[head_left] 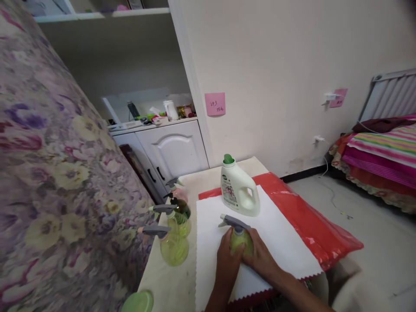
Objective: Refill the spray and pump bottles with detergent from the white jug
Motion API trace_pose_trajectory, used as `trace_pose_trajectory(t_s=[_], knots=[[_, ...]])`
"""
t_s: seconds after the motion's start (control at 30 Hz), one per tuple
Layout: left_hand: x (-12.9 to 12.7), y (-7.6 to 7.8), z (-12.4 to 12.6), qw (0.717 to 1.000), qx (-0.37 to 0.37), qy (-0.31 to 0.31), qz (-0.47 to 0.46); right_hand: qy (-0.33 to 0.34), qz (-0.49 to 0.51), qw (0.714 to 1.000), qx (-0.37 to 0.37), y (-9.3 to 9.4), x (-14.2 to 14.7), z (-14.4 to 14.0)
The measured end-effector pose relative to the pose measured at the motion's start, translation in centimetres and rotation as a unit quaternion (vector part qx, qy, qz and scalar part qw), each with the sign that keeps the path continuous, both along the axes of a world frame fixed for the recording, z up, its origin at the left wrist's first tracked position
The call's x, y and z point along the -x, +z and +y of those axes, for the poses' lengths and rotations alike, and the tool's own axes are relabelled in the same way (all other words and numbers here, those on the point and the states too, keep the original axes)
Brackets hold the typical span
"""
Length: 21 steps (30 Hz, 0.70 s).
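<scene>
Between both my hands is a round yellow-green spray bottle [239,243] with a grey trigger head [236,222], over a white sheet. My left hand [225,255] wraps its left side, and my right hand [258,253] wraps its right side. The bottle's lower part is hidden by my fingers. Just beyond it stands a large pale detergent jug [239,190], its spout green and its handle on the right. To the left are several spray bottles in a row, the nearest a yellow-green spray bottle [174,249].
The white sheet [208,268] lies over a red plastic sheet [305,221] that hangs off the table's right side. A green lid [138,302] is at the near left. A floral curtain [71,182] hangs left; a cabinet [175,151] stands behind.
</scene>
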<state>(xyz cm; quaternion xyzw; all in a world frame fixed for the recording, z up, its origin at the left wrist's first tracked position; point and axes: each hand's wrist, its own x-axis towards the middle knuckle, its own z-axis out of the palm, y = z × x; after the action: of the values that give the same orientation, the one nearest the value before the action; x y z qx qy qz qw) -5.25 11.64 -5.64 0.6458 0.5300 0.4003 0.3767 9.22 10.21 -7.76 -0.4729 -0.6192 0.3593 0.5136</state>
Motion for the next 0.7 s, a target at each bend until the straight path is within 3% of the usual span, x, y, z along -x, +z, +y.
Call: trace_pose_trajectory(t_s=[0.2,0.27,0.5,0.6,0.7], knots=[[-0.2,0.8,-0.5,1.0,-0.017,-0.008,-0.02,0.145,0.066,0.987,0.012,0.6,-2.7,1.6],[-0.4,0.9,-0.5,1.0,-0.012,-0.007,-0.024,0.165,0.078,0.983,0.024,0.5,-3.2,1.6],[0.4,0.5,-0.3,0.998,0.033,-0.024,0.039,-0.003,-0.007,1.0,0.025,-0.8,-1.4,0.3],[2.0,0.6,-0.1,0.993,0.025,-0.057,0.096,-0.029,-0.002,0.999,0.033,-0.9,-1.0,0.4],[3.7,0.2,0.3,0.987,0.019,-0.047,0.152,-0.031,0.042,0.998,0.045,-0.4,-1.6,0.4]])
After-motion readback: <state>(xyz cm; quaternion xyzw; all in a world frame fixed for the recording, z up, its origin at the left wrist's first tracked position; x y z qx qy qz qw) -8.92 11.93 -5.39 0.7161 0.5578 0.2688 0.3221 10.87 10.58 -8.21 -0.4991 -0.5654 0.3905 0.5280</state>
